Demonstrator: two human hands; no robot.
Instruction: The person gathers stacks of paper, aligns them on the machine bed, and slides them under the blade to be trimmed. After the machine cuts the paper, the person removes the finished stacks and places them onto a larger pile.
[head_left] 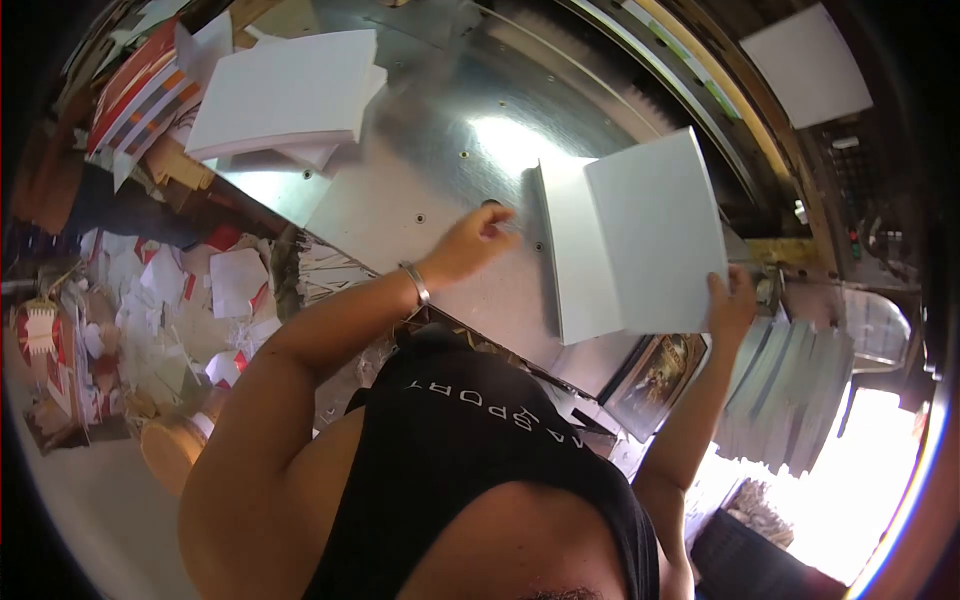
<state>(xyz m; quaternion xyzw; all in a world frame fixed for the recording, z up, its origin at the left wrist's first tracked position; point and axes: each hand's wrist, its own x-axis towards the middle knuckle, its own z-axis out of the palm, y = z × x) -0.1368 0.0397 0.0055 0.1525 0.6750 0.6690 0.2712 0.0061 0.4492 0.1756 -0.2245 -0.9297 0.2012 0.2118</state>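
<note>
A thick white paper block (655,225) stands opened like a book on the metal table (400,230), with a narrower white panel folded out on its left side. My right hand (733,300) grips the block's lower right corner, with fingers at the edge. Left of the block, my left hand (472,247) hovers above the metal surface, wearing a silver bracelet. Its fingers are loosely curled and slightly blurred, and nothing shows in them. Between this hand and the block there is a gap.
White paper stacks (285,95) lie at the table's far left, beside red-covered printed sheets (140,90). A framed picture (660,370) sits at the near right edge. Hanging paper stacks (785,390) are at right. Paper scraps (150,300) litter the floor at left.
</note>
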